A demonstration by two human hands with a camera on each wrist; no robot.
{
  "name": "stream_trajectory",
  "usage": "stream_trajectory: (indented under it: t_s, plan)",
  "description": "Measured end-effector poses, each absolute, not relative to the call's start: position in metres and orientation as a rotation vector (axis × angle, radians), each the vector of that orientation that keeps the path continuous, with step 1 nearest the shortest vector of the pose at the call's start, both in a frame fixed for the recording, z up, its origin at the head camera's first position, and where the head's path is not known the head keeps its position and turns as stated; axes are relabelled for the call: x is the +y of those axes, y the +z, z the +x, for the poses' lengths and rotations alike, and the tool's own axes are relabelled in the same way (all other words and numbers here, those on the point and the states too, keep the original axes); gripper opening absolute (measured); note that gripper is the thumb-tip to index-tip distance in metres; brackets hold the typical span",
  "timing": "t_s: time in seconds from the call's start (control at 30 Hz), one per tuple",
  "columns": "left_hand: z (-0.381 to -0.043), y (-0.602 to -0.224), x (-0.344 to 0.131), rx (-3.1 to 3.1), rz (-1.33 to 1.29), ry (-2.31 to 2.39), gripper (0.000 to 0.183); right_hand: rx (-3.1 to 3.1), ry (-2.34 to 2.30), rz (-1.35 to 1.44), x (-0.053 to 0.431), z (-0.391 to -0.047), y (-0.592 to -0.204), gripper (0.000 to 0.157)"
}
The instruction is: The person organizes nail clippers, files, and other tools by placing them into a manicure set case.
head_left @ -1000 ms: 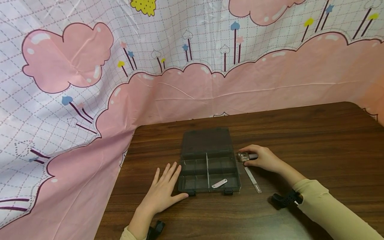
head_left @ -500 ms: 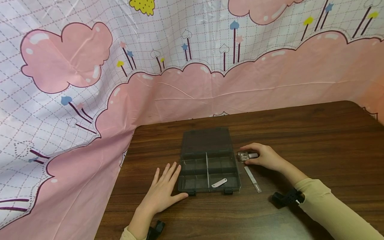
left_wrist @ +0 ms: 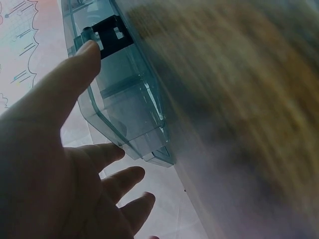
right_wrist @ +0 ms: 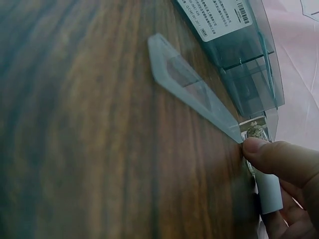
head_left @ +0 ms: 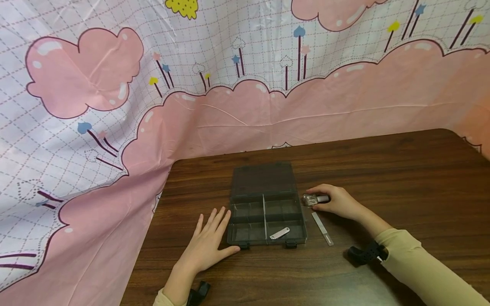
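Observation:
My right hand (head_left: 338, 203) pinches a small clear nail polish bottle (head_left: 310, 200) with glittery contents and a pale cap (right_wrist: 269, 191). The bottle lies on its side by the right wall of a dark translucent compartment box (head_left: 266, 242). In the right wrist view my thumb presses the bottle, with fingers on its far side. My left hand (head_left: 206, 246) is spread at the box's left front corner, its thumb at a black latch (left_wrist: 113, 36). Inside the front right compartment lies a nail clipper (head_left: 280, 233). A flat nail file (head_left: 323, 229) rests on the table near my right hand.
The box's lid (head_left: 264, 179) is swung back toward the far side. A printed label (right_wrist: 217, 17) shows on the box wall in the right wrist view. Behind the brown wooden table (head_left: 383, 170) hangs a pink and white patterned curtain (head_left: 229, 110).

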State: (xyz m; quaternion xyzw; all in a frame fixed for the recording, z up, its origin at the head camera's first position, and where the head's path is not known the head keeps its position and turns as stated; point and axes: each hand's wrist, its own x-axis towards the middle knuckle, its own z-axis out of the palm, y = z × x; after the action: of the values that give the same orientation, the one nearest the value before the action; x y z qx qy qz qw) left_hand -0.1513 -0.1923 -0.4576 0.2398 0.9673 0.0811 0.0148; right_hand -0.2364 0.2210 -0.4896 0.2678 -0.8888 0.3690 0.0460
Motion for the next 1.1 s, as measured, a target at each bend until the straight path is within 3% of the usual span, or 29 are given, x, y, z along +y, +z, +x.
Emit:
stream_trajectory:
  t_s: [0.4,0.73,1.1]
  plan:
    - [-0.151,-0.458,-0.192,3.001,0.733,0.264,0.096,-2.698,1.136,0.775,0.222,-0.235,-0.485,0.044]
    - [-0.151,-0.457,-0.191,2.998,0.728,0.263,0.096,-2.652,1.261,0.623,0.216,-0.230,-0.461,0.045]
    - [-0.152,-0.458,-0.191,3.013,0.753,0.244,0.096,-2.564,1.368,0.666,0.191,-0.215,-0.432,0.045]
